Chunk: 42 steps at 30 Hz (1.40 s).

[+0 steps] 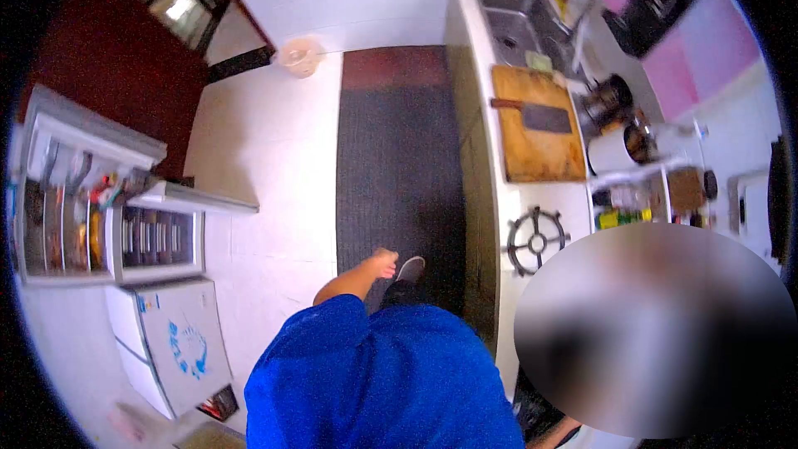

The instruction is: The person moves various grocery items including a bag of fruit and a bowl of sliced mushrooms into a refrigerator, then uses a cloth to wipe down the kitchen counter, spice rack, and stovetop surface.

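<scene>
My left hand point(384, 263) hangs in front of my blue shirt, over the dark floor mat point(399, 150), with its fingers curled; whether anything is inside them is too small to tell. My right forearm shows at the bottom right, beside the counter point(544, 197), and the hand itself is hidden by a large blurred patch. On the counter lies a wooden cutting board point(540, 154) with a cleaver point(546, 119) flat on it. Nearer to me is a black burner grate point(538, 243).
Beyond the board is a metal sink point(515, 21). Pots point(608, 150) and a bottle shelf point(628, 170) line the wall side. At left, a fridge point(158, 270) stands with its doors open beside a white cabinet point(179, 345). A basket point(299, 56) sits on the floor.
</scene>
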{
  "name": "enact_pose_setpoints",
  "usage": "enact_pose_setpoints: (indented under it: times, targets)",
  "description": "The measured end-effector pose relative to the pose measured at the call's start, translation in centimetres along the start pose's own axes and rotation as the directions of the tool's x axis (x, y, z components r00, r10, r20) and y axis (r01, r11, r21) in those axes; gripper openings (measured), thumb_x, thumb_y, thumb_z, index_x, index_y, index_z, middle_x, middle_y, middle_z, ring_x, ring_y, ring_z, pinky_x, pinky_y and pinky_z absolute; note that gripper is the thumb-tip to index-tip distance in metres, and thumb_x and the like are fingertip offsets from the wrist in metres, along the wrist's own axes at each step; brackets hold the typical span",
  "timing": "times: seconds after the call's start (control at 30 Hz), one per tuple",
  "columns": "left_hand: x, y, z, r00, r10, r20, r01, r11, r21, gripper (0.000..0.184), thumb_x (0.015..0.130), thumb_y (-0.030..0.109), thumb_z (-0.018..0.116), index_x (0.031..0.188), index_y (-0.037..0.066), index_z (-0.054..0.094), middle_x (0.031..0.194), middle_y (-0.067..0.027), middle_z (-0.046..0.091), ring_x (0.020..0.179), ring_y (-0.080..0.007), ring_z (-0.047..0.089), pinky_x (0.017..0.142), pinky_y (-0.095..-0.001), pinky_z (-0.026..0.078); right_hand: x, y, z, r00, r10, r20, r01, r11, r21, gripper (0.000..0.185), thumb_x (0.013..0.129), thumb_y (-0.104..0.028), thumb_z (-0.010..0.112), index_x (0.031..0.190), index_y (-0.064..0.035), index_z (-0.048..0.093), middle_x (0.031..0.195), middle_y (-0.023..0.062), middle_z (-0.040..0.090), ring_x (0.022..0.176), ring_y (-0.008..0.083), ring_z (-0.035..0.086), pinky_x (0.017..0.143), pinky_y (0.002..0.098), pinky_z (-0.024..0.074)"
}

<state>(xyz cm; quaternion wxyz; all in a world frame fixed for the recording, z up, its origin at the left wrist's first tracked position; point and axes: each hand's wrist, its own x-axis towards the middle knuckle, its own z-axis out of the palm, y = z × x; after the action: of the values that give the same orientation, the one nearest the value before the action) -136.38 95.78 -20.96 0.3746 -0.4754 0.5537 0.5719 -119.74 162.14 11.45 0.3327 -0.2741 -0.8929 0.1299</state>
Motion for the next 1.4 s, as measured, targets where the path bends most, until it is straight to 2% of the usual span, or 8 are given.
enact_pose_setpoints:
  times: [0.13,0.17,0.27,0.33,0.67,0.97,1.03,1.4]
  targets:
    - [-4.6,-0.6,8.0,0.923,0.268,0.277,-0.378,0.771,0.512,0.029,0.089,0.031,0.062,0.097,0.004,0.07,0.078,-0.0109,0.07,0.08,-0.0289,0.069,0.065,-0.0407,0.055,-3.7,2.8,-6.2,0.951,0.308,-0.035,-0.31,0.936,-0.168,0.051,0.084,-0.01,0.07,0.128,0.0054,0.048,0.128,0.0216,0.057,0.114,0.0335,0.056,0.104,0.0401,0.0411]
    - [-3.2,-1.0,8.7,0.736,0.559,0.382,-0.651,0.427,0.628,0.03,0.089,0.026,0.061,0.104,0.002,0.07,0.086,-0.011,0.071,0.073,-0.0261,0.069,0.058,-0.0391,0.054,-2.0,-2.0,-7.1,0.948,0.313,0.061,-0.306,0.946,-0.108,0.045,0.082,-0.005,0.069,0.123,0.0046,0.052,0.123,0.0205,0.059,0.112,0.0327,0.057,0.104,0.0393,0.0411]
    - [-12.7,2.7,11.4,0.817,0.448,0.363,-0.574,0.573,0.586,0.037,0.088,0.017,0.061,0.12,-0.002,0.061,0.101,-0.0223,0.07,0.081,-0.0296,0.07,0.076,-0.0395,0.055,-1.3,1.8,-6.8,0.978,0.202,0.052,-0.198,0.978,-0.06,0.042,0.076,0.0,0.072,0.113,0.001,0.054,0.106,0.0136,0.06,0.104,0.0268,0.057,0.096,0.0373,0.0446]
    - [-14.1,3.4,13.5,0.569,0.583,0.581,-0.761,0.105,0.64,0.036,0.088,0.016,0.063,0.119,-0.001,0.062,0.098,-0.0214,0.069,0.079,-0.0335,0.069,0.075,-0.0411,0.055,-1.0,4.6,-6.3,0.961,0.275,0.005,-0.273,0.951,0.145,0.034,0.078,0.001,0.072,0.109,0.0019,0.055,0.101,0.0106,0.064,0.093,0.0191,0.061,0.087,0.0321,0.0493]
    - [-22.0,-2.2,40.1,0.109,0.612,0.784,-0.796,-0.418,0.438,0.053,0.086,0.015,0.065,0.136,0.003,0.049,0.144,-0.0226,0.043,0.134,-0.0405,0.038,0.112,-0.0467,0.032,12.4,14.1,-0.7,0.949,0.313,0.024,-0.307,0.91,0.28,0.044,0.078,-0.006,0.076,0.116,0.0031,0.056,0.105,0.0142,0.066,0.099,0.0205,0.062,0.092,0.0341,0.0491]
    - [-18.7,-5.8,47.5,0.185,0.793,0.58,-0.599,-0.377,0.706,0.062,0.087,0.022,0.062,0.142,0.002,0.042,0.152,-0.0212,0.031,0.144,-0.0395,0.022,0.118,-0.0532,0.015,17.9,16.7,24.2,0.78,-0.257,0.57,0.206,0.966,0.153,0.048,0.079,-0.017,0.074,0.122,-0.0026,0.061,0.116,0.0191,0.064,0.11,0.0372,0.059,0.098,0.0429,0.0454]
    - [-18.3,-5.9,47.8,0.196,0.784,0.588,-0.52,-0.425,0.741,0.063,0.087,0.022,0.06,0.143,0.001,0.041,0.154,-0.0204,0.029,0.144,-0.0392,0.022,0.118,-0.0541,0.015,17.2,16.3,25.9,0.364,-0.377,0.852,0.356,0.901,0.247,0.045,0.08,-0.021,0.071,0.121,-0.0068,0.063,0.117,0.0194,0.063,0.112,0.0376,0.057,0.1,0.0454,0.0436]
    - [-18.5,-5.3,47.9,0.275,0.762,0.586,-0.537,-0.384,0.751,0.063,0.086,0.022,0.058,0.144,0.001,0.04,0.155,-0.0201,0.027,0.145,-0.0384,0.02,0.119,-0.0538,0.013,20.6,26.9,22.3,0.384,-0.046,0.922,0.087,0.996,0.013,0.05,0.072,-0.016,0.079,0.118,-0.0053,0.062,0.111,0.0193,0.065,0.109,0.034,0.061,0.092,0.0411,0.0484]
